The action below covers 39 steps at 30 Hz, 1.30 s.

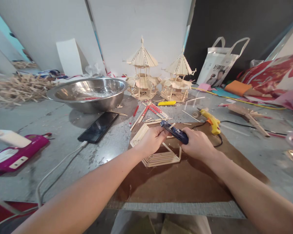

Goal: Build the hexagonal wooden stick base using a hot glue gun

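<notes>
My right hand [197,143] is closed around a dark blue hand tool [179,134], perhaps a cutter; its exact kind is not clear. A short piece of wooden stick [172,125] pokes out across the tool's far end. There my left hand [153,139] pinches, seemingly on that stick, though its fingertips partly hide the grip. Beneath both hands lies a flat frame of glued wooden sticks [161,158], with slatted panels at its near side and far left. It rests on a brown board [185,183], partly covered by my hands.
Two stick-built pagodas [143,81] stand at the back. Left are a steel bowl [95,105], a phone [99,127] on a cable, and a purple power strip [21,152]. A yellow glue gun [211,121], a yellow knife [167,103] and loose sticks lie beyond the board.
</notes>
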Each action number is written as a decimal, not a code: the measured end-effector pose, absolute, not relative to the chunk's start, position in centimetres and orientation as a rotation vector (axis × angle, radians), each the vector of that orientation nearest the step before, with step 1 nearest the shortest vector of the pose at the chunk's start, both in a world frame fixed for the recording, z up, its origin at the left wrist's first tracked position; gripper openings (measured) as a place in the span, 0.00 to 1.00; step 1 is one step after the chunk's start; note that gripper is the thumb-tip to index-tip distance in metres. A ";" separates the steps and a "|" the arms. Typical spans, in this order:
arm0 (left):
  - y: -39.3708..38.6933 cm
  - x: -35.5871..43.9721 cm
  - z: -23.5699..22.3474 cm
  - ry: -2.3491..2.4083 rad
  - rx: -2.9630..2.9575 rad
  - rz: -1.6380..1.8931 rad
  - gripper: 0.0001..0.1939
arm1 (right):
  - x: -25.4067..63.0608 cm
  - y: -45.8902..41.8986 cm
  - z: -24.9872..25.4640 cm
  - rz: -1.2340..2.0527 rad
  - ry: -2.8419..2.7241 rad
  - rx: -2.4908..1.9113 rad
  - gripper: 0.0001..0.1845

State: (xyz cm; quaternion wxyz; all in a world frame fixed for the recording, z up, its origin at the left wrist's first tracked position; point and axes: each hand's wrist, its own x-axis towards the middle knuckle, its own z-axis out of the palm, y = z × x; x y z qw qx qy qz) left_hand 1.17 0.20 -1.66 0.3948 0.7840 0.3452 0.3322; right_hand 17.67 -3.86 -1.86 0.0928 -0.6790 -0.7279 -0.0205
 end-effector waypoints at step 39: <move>1.7 -0.3 -1.9 1.043 2.028 0.748 0.14 | 20.8 -1.4 -3.3 -0.237 -1.873 -2.359 0.34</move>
